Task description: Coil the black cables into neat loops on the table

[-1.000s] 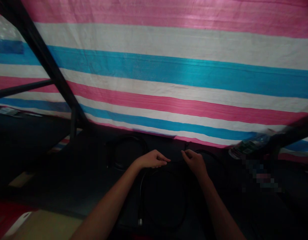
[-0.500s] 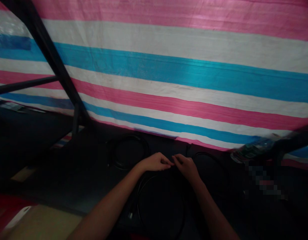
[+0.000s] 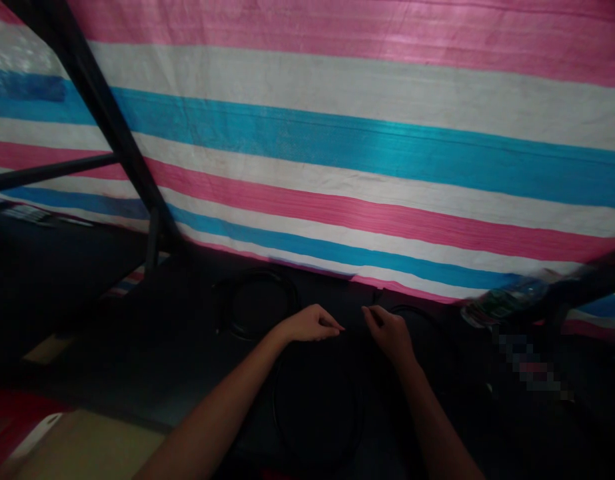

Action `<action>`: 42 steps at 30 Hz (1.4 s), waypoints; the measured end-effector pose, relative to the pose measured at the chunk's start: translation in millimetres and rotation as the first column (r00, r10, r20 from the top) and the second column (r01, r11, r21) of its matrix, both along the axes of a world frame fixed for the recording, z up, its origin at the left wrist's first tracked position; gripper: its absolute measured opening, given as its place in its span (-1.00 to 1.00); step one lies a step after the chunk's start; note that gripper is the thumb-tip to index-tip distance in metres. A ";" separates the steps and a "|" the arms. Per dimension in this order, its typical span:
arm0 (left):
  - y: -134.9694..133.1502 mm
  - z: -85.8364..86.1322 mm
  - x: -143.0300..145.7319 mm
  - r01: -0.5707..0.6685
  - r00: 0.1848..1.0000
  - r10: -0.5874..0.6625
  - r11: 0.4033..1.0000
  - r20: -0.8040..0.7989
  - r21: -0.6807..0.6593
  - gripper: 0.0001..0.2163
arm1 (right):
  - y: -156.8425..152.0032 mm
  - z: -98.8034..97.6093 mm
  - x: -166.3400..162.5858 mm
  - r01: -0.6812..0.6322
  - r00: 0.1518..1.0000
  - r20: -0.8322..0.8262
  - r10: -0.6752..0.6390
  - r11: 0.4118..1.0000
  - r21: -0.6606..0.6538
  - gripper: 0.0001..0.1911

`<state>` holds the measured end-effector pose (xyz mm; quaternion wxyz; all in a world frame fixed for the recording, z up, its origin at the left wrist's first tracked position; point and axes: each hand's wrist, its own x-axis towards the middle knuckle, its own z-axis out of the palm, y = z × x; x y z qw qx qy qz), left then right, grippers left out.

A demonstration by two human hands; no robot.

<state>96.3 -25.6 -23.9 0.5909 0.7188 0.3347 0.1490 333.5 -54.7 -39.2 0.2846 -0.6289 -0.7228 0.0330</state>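
Note:
My left hand and my right hand rest close together over a dark work surface, fingers pinched. Between them runs a thin black cable, and each hand pinches one side of it. Below the hands the cable hangs in a loose round loop, hard to see in the dark. A second coiled black cable lies to the left of my left hand. Another coil lies just past my right hand.
A striped pink, white and blue tarp hangs right behind the surface. Black metal frame bars cross at the left. A plastic bottle lies at the right. A tan board shows at the bottom left.
My hands came together half a second ago, fingertips touching, and have drawn apart again along the cable. The loop below them has shifted slightly; the plug end seen earlier is out of sight.

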 end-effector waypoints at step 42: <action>-4.6 13.7 -6.2 0.092 0.995 -0.091 0.996 0.044 -0.017 -0.60 | 5.9 5.9 29.9 0.119 0.989 -0.099 -0.113 0.991 0.059 -0.52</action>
